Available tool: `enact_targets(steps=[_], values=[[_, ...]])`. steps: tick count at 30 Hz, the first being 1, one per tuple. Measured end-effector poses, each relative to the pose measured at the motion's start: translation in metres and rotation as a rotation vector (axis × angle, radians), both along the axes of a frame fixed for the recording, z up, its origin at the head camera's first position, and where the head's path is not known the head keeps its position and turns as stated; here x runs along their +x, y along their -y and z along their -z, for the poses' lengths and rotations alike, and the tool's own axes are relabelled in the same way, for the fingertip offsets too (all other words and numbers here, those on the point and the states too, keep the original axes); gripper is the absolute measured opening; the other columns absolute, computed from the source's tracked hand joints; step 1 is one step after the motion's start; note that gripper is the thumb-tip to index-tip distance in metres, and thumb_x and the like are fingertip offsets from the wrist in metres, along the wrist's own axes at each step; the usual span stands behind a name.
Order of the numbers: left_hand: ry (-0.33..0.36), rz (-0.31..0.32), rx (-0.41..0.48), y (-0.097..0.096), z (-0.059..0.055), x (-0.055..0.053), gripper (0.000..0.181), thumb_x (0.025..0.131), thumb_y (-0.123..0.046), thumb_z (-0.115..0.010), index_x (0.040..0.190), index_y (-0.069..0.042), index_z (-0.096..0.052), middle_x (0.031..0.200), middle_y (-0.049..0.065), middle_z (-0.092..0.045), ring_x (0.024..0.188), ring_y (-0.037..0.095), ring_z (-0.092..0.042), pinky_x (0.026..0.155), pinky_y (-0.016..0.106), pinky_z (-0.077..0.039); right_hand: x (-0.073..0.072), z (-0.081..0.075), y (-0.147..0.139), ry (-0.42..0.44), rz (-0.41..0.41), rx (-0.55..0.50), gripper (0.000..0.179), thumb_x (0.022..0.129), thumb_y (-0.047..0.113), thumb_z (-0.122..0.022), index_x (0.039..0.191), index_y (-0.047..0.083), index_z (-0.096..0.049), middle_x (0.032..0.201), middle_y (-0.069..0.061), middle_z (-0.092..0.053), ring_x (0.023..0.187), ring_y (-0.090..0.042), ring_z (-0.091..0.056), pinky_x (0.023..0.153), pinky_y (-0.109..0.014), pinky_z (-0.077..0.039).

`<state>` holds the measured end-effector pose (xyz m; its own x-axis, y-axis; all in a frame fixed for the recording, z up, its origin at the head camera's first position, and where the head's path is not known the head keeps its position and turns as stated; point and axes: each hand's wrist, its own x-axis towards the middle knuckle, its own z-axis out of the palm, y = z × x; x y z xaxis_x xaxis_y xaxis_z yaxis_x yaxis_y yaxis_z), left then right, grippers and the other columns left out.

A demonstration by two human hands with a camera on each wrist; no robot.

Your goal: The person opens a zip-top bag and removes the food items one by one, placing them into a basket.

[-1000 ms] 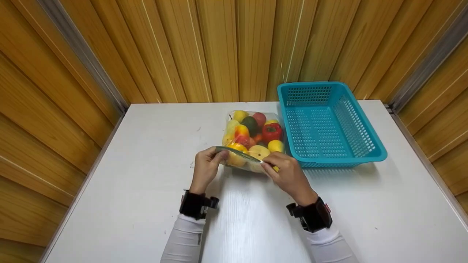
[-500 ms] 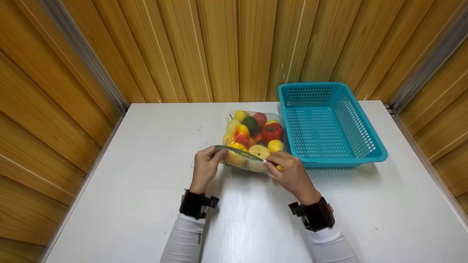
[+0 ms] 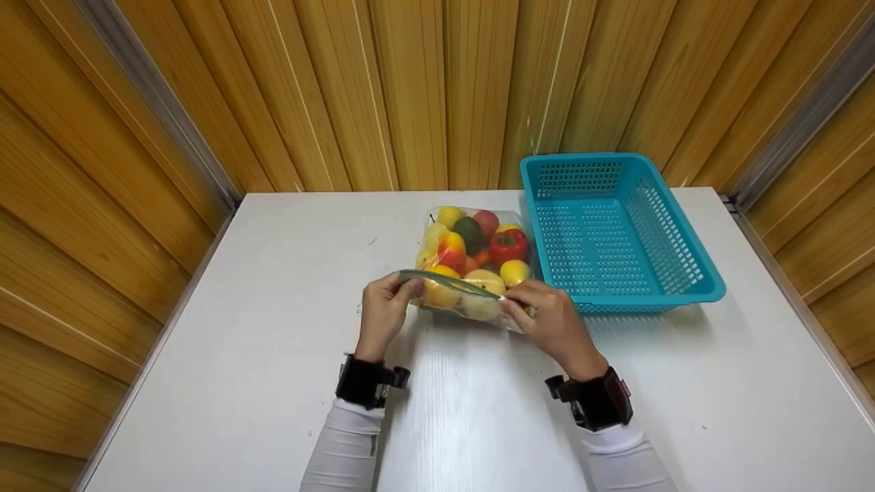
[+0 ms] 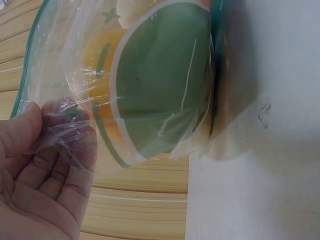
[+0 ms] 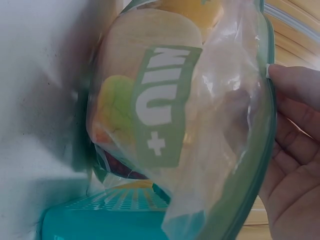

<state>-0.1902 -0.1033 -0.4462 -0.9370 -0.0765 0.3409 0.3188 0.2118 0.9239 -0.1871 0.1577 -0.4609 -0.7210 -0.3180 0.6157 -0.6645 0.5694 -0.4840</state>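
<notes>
A clear slider zip bag (image 3: pixel 472 311) with a green-edged mouth lies on the white table, filled with several fruits and vegetables. Through the plastic show a red bell pepper (image 3: pixel 509 247), a dark green avocado-like fruit (image 3: pixel 468 235) and a yellow round fruit (image 3: pixel 515 272). My left hand (image 3: pixel 384 311) pinches the left end of the bag's mouth between thumb and fingers. At the green zip strip, my right hand (image 3: pixel 554 318) pinches the small white slider (image 5: pixel 269 71), thumb on the near side and fingers behind. In the left wrist view a green printed patch (image 4: pixel 157 80) covers part of the contents.
A teal perforated basket (image 3: pixel 707 290) stands on the table (image 3: pixel 273 287) just right of the bag, near the back edge. Wood-look panels (image 3: pixel 410 89) rise behind and at both sides. A black camera band (image 3: pixel 595 400) sits on each wrist.
My right hand has moved a little to the right along the bag's mouth, with the white slider in its pinch. The left hand has stayed almost in place; the basket has not moved.
</notes>
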Motion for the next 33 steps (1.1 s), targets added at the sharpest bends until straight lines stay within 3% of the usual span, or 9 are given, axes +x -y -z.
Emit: enact_targets(steps=[6,14,21,28,33], values=[[0.009,-0.010,0.003,0.001,0.001,-0.002,0.014,0.096,0.004,-0.067,0.092,0.016,-0.072,0.083,0.032,-0.071,0.079,0.048,-0.068,0.076,0.061,-0.057,0.000,-0.002,-0.003,0.023,-0.006,-0.005,0.008,0.086,-0.002,-0.080,0.094,-0.003,-0.079,0.089,-0.012,-0.074,0.074,-0.018,-0.067,0.063,-0.037,-0.060],[0.023,-0.024,0.008,0.002,-0.001,-0.001,0.014,0.095,0.003,-0.068,0.091,0.016,-0.072,0.082,0.031,-0.071,0.078,0.045,-0.067,0.073,0.050,-0.059,0.000,-0.002,-0.007,0.031,0.006,-0.003,0.008,0.087,-0.001,-0.080,0.095,-0.003,-0.079,0.092,-0.014,-0.074,0.078,-0.022,-0.070,0.065,-0.041,-0.061],[0.000,-0.032,-0.002,0.003,0.001,-0.002,0.014,0.095,0.003,-0.069,0.089,0.015,-0.072,0.080,0.029,-0.071,0.075,0.043,-0.066,0.067,0.031,-0.055,-0.001,-0.003,-0.009,0.005,0.010,-0.004,0.007,0.086,-0.003,-0.080,0.093,-0.003,-0.079,0.092,-0.015,-0.075,0.087,-0.029,-0.073,0.073,-0.042,-0.062],[0.007,-0.042,0.006,0.003,0.002,-0.005,0.013,0.095,0.004,-0.068,0.091,0.015,-0.073,0.081,0.029,-0.071,0.076,0.045,-0.067,0.072,0.047,-0.060,-0.002,-0.004,-0.011,-0.001,0.015,-0.008,0.006,0.086,-0.003,-0.080,0.092,-0.002,-0.079,0.090,-0.013,-0.074,0.082,-0.026,-0.072,0.068,-0.040,-0.062],[0.017,-0.052,0.012,0.003,0.001,-0.004,0.013,0.095,0.004,-0.068,0.091,0.016,-0.072,0.082,0.030,-0.071,0.078,0.047,-0.069,0.074,0.051,-0.060,-0.001,-0.003,-0.012,-0.004,0.009,-0.029,0.006,0.086,-0.003,-0.080,0.091,-0.001,-0.079,0.086,-0.009,-0.073,0.076,-0.021,-0.070,0.063,-0.035,-0.060]])
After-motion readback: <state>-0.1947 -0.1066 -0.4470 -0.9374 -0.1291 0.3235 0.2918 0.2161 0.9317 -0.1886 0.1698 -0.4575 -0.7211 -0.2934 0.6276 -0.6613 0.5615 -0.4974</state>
